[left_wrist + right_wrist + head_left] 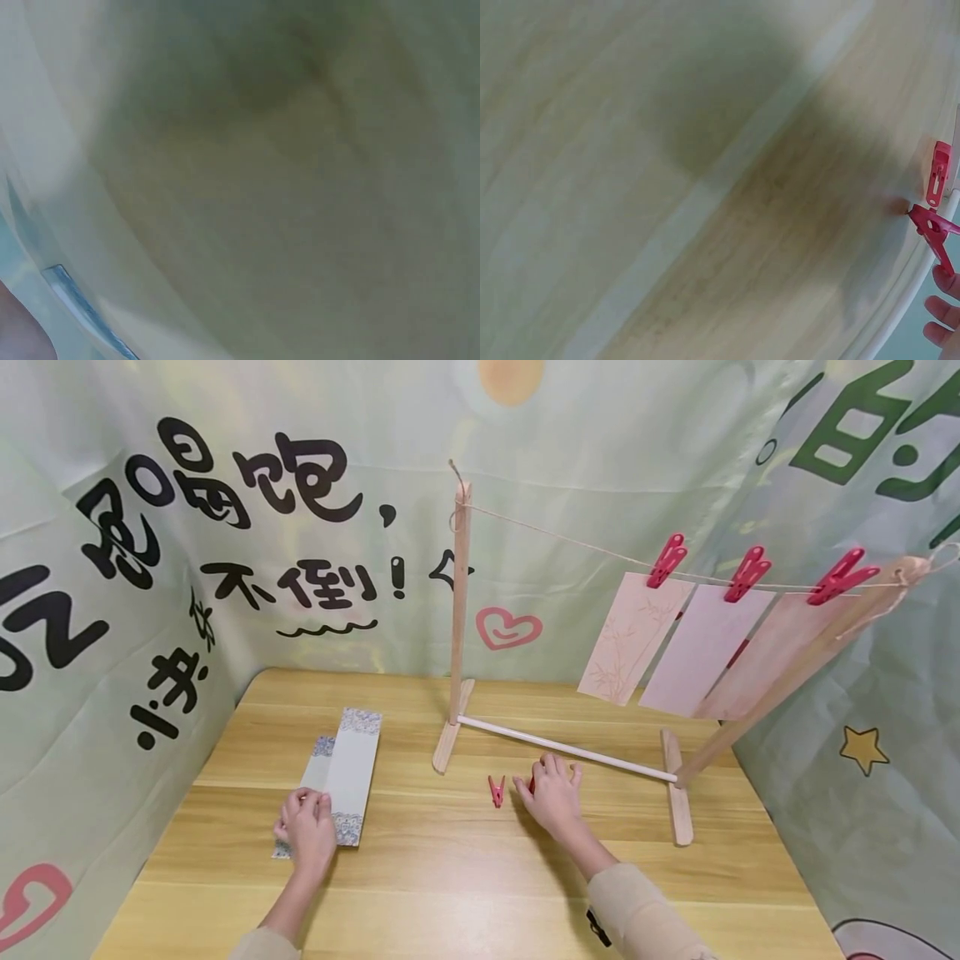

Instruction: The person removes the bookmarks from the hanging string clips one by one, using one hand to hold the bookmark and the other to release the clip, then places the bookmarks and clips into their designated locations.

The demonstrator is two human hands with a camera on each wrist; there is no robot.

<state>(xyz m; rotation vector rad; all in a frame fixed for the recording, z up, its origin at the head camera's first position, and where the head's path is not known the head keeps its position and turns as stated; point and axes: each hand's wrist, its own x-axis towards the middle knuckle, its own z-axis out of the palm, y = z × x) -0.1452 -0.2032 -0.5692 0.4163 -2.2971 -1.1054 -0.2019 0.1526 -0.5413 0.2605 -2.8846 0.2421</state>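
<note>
My left hand (307,831) is at the lower part of a long paper card (318,766), its fingers bent over the card's edge. This card is pale with blue speckled ends and partly covered by a similar second card (354,777). In the left wrist view a blue-grey card edge (82,307) shows at the lower left, near a fingertip. My right hand (553,789) pinches a red clothespin (932,229) close over the table, mostly covered by the fingers in the head view. Left of it, another red clothespin (497,792) lies on the table.
Behind my right hand stands a wooden frame with a left post (460,610), a slanting right post (795,681) and a white bottom rod (562,747). From its string (555,537) hang three pale cards (633,635), pegged with red clothespins (746,575). Printed cloth surrounds the wooden table (450,893).
</note>
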